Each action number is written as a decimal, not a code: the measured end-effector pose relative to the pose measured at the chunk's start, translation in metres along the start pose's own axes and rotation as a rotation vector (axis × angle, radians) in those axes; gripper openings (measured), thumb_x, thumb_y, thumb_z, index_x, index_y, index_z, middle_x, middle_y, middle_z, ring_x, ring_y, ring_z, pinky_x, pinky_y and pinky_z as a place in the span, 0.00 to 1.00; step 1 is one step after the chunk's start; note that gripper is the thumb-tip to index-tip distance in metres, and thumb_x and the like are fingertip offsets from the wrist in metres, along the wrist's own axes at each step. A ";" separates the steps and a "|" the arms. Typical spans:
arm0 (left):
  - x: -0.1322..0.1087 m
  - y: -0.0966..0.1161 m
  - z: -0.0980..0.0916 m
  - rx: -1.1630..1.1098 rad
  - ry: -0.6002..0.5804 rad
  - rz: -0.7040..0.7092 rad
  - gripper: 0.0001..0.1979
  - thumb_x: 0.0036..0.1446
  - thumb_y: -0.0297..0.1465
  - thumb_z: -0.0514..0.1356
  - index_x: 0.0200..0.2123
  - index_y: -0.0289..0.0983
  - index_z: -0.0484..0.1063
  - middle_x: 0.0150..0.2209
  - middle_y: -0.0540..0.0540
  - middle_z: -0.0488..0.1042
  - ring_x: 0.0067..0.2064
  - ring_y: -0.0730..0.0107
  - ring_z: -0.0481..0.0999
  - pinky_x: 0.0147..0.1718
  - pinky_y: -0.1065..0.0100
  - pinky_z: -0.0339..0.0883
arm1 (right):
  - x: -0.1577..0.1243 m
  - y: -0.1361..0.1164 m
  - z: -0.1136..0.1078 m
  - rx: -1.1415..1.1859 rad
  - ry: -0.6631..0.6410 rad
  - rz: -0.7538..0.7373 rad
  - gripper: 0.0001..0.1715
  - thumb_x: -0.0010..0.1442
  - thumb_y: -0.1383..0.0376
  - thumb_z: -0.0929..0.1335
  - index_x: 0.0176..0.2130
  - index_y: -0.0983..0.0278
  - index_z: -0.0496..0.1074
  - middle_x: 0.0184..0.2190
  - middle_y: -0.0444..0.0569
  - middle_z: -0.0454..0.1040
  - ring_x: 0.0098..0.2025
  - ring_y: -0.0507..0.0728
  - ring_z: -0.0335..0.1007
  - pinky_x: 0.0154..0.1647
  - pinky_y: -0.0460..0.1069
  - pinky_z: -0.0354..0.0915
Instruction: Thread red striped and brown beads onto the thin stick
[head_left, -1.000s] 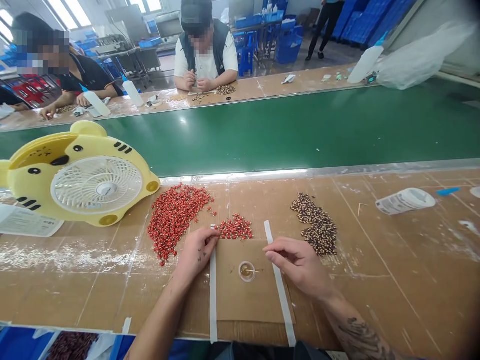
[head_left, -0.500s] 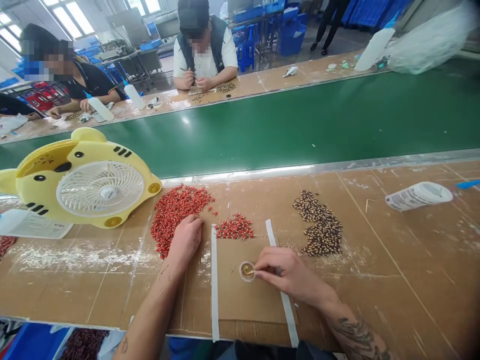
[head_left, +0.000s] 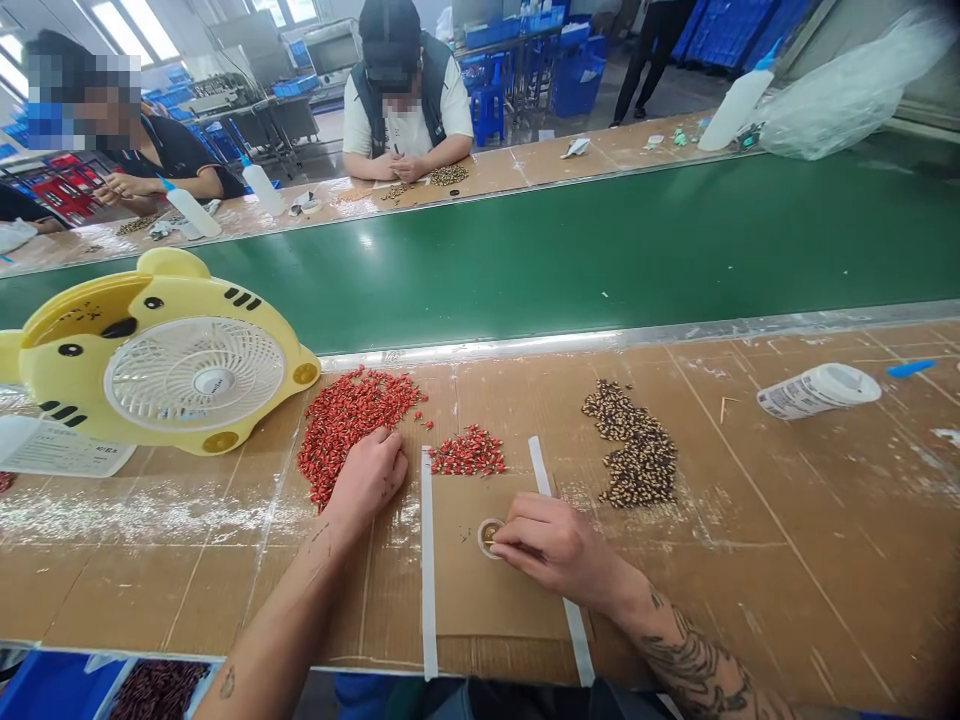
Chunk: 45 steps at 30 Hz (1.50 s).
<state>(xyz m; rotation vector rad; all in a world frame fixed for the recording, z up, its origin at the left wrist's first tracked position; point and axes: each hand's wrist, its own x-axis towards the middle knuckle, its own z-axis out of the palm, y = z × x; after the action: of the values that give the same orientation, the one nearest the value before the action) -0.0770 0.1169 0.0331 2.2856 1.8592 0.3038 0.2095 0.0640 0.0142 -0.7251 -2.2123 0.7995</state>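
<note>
A worker's left hand lay on the near edge of the large red pile, fingers curled down (whether they gripped any pieces could not be told). The right hand pinched its fingertips shut at the small round cup. The cup sat on a cardboard sheet between two white tape strips, just near of a smaller red pile. Print on the toppled bottle and on the paper slip beside the yellow fan was too small to read.

Right hand (pinched) at cup
</note>
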 end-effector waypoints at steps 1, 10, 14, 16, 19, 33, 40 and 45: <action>-0.003 0.001 0.000 -0.028 0.020 -0.010 0.10 0.55 0.23 0.55 0.26 0.38 0.72 0.29 0.45 0.73 0.31 0.62 0.74 0.33 0.66 0.66 | 0.001 0.000 0.000 -0.006 0.004 -0.001 0.18 0.72 0.63 0.64 0.32 0.65 0.75 0.26 0.49 0.72 0.29 0.54 0.65 0.31 0.47 0.61; -0.060 0.030 0.015 -0.939 0.150 -0.178 0.09 0.53 0.23 0.59 0.29 0.38 0.80 0.31 0.47 0.78 0.33 0.67 0.77 0.33 0.70 0.70 | 0.005 0.003 0.000 -0.086 0.062 -0.020 0.16 0.71 0.65 0.64 0.33 0.66 0.76 0.26 0.49 0.73 0.29 0.54 0.65 0.30 0.48 0.60; -0.078 0.050 0.034 -1.414 0.104 -0.366 0.04 0.50 0.25 0.67 0.31 0.37 0.83 0.32 0.46 0.80 0.31 0.68 0.78 0.31 0.69 0.72 | 0.002 0.006 -0.003 -0.072 -0.009 -0.020 0.16 0.70 0.67 0.65 0.31 0.66 0.75 0.26 0.48 0.72 0.29 0.54 0.64 0.30 0.48 0.59; -0.083 0.060 0.040 -1.547 0.086 -0.485 0.07 0.48 0.27 0.70 0.34 0.37 0.83 0.30 0.46 0.81 0.28 0.69 0.79 0.29 0.69 0.73 | 0.001 0.007 -0.004 -0.086 -0.022 -0.021 0.15 0.70 0.67 0.65 0.31 0.66 0.74 0.26 0.48 0.72 0.29 0.54 0.64 0.31 0.48 0.59; -0.086 0.072 0.042 -1.639 0.076 -0.549 0.09 0.47 0.31 0.72 0.34 0.35 0.83 0.25 0.46 0.80 0.26 0.69 0.79 0.26 0.70 0.73 | 0.001 0.007 -0.005 -0.150 0.002 -0.014 0.15 0.70 0.67 0.64 0.32 0.66 0.74 0.26 0.49 0.72 0.30 0.54 0.63 0.32 0.49 0.59; -0.084 0.084 0.040 -1.801 0.089 -0.680 0.10 0.38 0.30 0.76 0.28 0.35 0.84 0.25 0.45 0.82 0.24 0.73 0.77 0.24 0.74 0.71 | 0.004 0.007 -0.007 -0.158 -0.006 -0.012 0.16 0.70 0.67 0.64 0.32 0.65 0.74 0.26 0.49 0.72 0.29 0.54 0.63 0.31 0.49 0.59; -0.085 0.083 0.041 -1.592 -0.004 -0.579 0.08 0.44 0.31 0.73 0.30 0.36 0.84 0.24 0.45 0.82 0.24 0.67 0.79 0.27 0.69 0.74 | 0.005 0.007 -0.009 -0.158 -0.054 -0.008 0.16 0.71 0.67 0.64 0.32 0.65 0.74 0.26 0.49 0.71 0.30 0.54 0.63 0.31 0.49 0.58; -0.085 0.080 0.044 -1.418 0.028 -0.534 0.07 0.44 0.31 0.73 0.30 0.37 0.85 0.29 0.42 0.84 0.29 0.63 0.80 0.29 0.68 0.74 | 0.005 0.003 -0.015 -0.072 -0.076 -0.001 0.14 0.70 0.67 0.65 0.32 0.65 0.74 0.26 0.48 0.72 0.29 0.54 0.63 0.30 0.49 0.59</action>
<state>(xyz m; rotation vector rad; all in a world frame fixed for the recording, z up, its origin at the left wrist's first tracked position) -0.0068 0.0167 0.0077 0.8143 1.3474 1.0875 0.2176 0.0744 0.0230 -0.7396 -2.3195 0.7616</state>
